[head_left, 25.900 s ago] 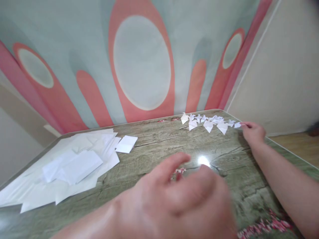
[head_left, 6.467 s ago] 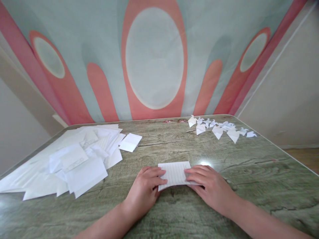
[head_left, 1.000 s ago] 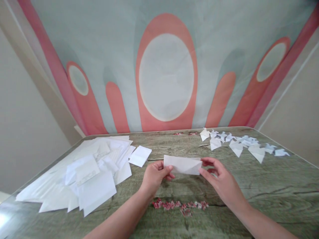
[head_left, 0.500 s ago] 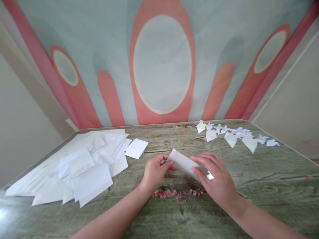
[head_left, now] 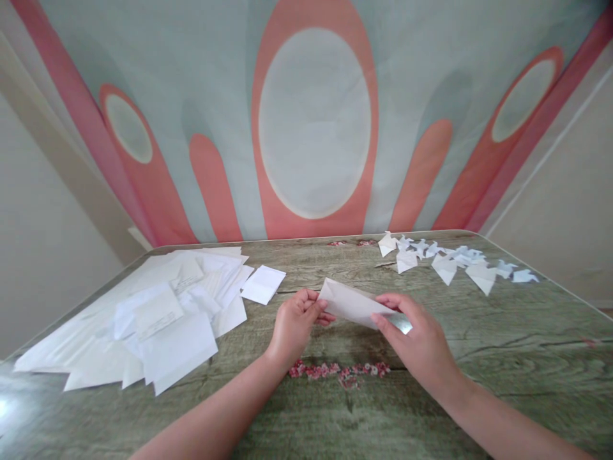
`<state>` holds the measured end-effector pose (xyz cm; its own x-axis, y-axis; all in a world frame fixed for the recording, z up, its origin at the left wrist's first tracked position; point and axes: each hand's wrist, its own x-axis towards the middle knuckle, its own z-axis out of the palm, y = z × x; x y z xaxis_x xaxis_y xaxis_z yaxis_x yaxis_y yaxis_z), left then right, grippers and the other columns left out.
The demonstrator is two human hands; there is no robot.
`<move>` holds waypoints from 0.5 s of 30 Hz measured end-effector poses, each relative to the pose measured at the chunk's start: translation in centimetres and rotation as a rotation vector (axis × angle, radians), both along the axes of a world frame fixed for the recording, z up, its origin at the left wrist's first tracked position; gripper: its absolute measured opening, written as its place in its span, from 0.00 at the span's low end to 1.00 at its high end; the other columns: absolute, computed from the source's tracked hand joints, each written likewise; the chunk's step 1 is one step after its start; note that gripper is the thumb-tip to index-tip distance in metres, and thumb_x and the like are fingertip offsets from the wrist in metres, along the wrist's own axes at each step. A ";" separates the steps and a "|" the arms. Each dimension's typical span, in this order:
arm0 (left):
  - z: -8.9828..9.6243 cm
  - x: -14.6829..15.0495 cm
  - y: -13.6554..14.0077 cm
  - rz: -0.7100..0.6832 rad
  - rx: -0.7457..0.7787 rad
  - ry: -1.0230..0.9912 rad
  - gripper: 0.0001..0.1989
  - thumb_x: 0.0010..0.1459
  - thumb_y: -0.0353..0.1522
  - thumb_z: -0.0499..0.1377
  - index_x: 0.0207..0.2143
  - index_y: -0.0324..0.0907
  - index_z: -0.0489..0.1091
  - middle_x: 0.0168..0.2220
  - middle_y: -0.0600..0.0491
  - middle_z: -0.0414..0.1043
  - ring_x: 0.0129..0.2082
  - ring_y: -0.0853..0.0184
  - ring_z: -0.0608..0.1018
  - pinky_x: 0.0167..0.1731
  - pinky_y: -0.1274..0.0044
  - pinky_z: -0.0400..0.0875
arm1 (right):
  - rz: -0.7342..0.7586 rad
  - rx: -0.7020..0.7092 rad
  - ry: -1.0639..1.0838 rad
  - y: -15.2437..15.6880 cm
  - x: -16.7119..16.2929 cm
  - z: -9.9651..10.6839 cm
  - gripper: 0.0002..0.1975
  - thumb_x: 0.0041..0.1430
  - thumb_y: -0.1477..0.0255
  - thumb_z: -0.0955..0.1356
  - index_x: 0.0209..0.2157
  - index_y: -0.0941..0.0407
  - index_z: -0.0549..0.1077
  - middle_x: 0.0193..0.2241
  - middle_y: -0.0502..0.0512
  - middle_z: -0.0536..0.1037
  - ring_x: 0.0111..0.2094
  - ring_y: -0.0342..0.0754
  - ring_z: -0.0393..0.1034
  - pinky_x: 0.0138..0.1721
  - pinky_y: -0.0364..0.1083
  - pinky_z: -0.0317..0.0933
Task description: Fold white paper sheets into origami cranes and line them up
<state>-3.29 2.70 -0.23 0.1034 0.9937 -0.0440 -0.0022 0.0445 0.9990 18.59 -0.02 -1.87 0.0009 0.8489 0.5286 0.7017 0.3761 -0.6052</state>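
Between my two hands a folded sheet of white paper [head_left: 352,303] is held up above the table, tilted with its left end higher. My left hand [head_left: 299,319] pinches its left end between thumb and fingers. On the other end, my right hand [head_left: 412,326] grips the paper with the thumb in front and the fingers along the top edge. A diagonal crease shows near the paper's left end.
A spread pile of white paper sheets [head_left: 177,351] covers the table's left side, with a small folded square [head_left: 263,285] beside it. Several folded paper figures [head_left: 445,268] lie at the back right. The wood-patterned table [head_left: 502,370] meets a painted backdrop [head_left: 393,76].
The folded paper has turned to lie a little flatter and moved slightly left. Both hands keep hold of it, and my right hand's fingers have shifted along its edge.
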 end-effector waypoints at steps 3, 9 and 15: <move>0.1 0.1 -0.5 -0.072 0.069 0.110 0.08 0.56 0.37 0.59 0.32 0.41 0.69 0.25 0.54 0.77 0.26 0.65 0.79 0.28 0.77 0.71 | 0.081 -0.069 -0.080 -0.3 -0.1 0.3 0.10 0.59 0.64 0.67 0.40 0.52 0.75 0.38 0.54 0.79 0.40 0.54 0.71 0.43 0.53 0.62; 0.8 0.4 -1.8 -0.165 0.260 0.431 0.08 0.58 0.33 0.57 0.29 0.43 0.75 0.26 0.56 0.76 0.26 0.69 0.75 0.31 0.80 0.66 | 0.366 -0.103 -0.057 -1.2 -1.0 1.6 0.09 0.62 0.66 0.67 0.41 0.48 0.77 0.38 0.50 0.80 0.43 0.51 0.72 0.45 0.50 0.61; 0.5 0.4 -1.5 -0.137 0.208 0.344 0.09 0.59 0.34 0.56 0.31 0.42 0.74 0.28 0.54 0.77 0.28 0.68 0.76 0.30 0.80 0.67 | 0.398 -0.160 -0.058 -1.2 -0.8 1.4 0.06 0.60 0.67 0.68 0.37 0.49 0.77 0.37 0.50 0.80 0.42 0.50 0.72 0.45 0.50 0.61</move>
<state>-2.91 1.22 0.29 0.2495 0.9631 0.1013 0.3246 -0.1818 0.9282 17.74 -1.17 -0.44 -0.3686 0.8485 0.3799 0.5556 0.5287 -0.6417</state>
